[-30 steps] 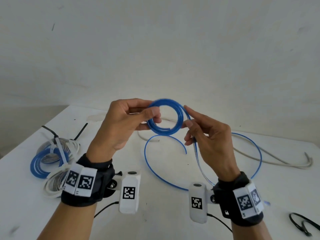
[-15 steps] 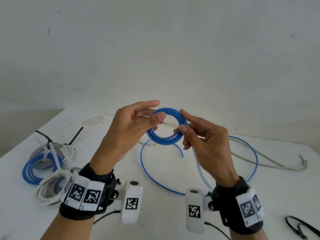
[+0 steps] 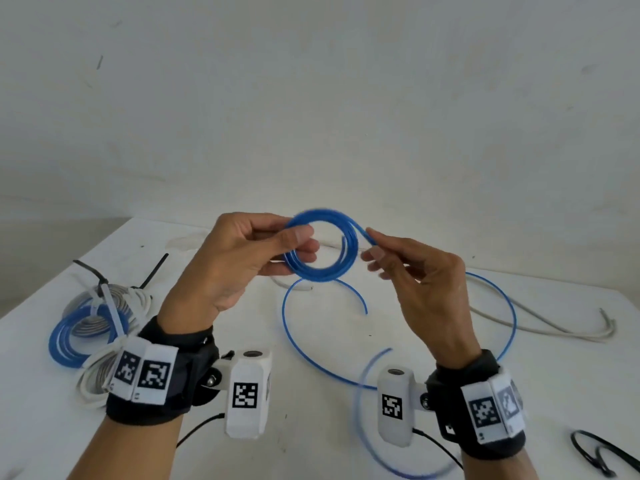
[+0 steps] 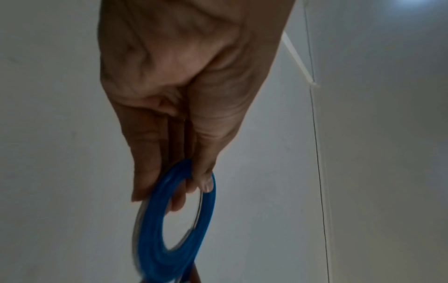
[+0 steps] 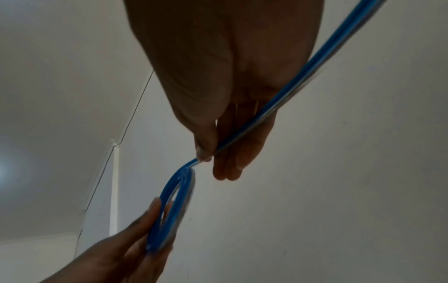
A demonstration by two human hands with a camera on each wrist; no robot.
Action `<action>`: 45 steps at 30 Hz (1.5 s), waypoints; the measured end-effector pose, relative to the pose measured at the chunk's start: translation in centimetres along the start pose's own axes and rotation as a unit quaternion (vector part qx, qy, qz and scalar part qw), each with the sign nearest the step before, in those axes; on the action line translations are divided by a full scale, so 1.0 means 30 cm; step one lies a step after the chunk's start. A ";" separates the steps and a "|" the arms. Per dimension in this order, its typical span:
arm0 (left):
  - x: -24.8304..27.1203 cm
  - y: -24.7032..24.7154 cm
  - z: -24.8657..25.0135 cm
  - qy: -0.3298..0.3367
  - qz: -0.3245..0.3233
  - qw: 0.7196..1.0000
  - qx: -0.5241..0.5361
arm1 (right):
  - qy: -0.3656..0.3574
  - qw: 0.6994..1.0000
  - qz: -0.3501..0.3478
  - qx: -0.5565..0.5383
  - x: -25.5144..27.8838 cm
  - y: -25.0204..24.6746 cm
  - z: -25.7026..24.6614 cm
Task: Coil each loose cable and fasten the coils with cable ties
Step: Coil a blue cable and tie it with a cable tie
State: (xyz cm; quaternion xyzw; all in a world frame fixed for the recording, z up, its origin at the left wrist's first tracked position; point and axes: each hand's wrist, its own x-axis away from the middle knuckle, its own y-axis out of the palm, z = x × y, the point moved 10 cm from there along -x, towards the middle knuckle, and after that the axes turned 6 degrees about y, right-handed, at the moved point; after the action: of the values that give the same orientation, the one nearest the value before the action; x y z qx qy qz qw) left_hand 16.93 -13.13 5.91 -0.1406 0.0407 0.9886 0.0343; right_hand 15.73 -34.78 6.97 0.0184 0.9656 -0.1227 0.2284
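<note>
A small coil of blue cable point(image 3: 320, 251) is held up above the white table point(image 3: 311, 427). My left hand point(image 3: 298, 242) pinches the coil's left side between thumb and fingers; the same coil point(image 4: 174, 220) fills the lower left wrist view. My right hand point(image 3: 372, 244) pinches the loose blue strand point(image 5: 274, 103) just right of the coil point(image 5: 169, 206), and the strand runs back past the wrist. The rest of the blue cable point(image 3: 509, 317) loops over the table below. A loose grey-white cable point(image 3: 540, 323) lies at the right.
Tied coils of blue and grey-white cable point(image 3: 90, 323) lie at the left, with black and white cable ties point(image 3: 152, 271) sticking out. A black cable tie point(image 3: 602, 455) lies at the front right. A plain wall stands behind the table.
The right hand slid from the coil's lower right up to its upper right, laying more strand round it. The left hand kept its pinch. The trailing cable swings, blurred, near the right wrist.
</note>
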 end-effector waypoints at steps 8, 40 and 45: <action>0.002 0.037 0.010 0.005 0.070 0.991 0.110 | 0.004 0.983 0.126 -0.131 0.057 0.039 -0.041; 0.018 0.140 -0.106 -0.110 -0.101 0.973 -0.177 | -0.045 0.992 -0.087 0.082 0.032 0.119 -0.020; 0.017 0.130 -0.096 -0.108 -0.094 0.987 -0.078 | -0.018 0.991 -0.102 0.081 0.032 0.130 -0.020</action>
State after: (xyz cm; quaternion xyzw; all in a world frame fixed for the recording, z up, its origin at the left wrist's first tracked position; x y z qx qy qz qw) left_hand 16.94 -17.25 3.28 -0.0388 -0.0541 0.9906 0.1197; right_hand 14.98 -30.86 6.18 -0.0635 0.9450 -0.2237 0.2299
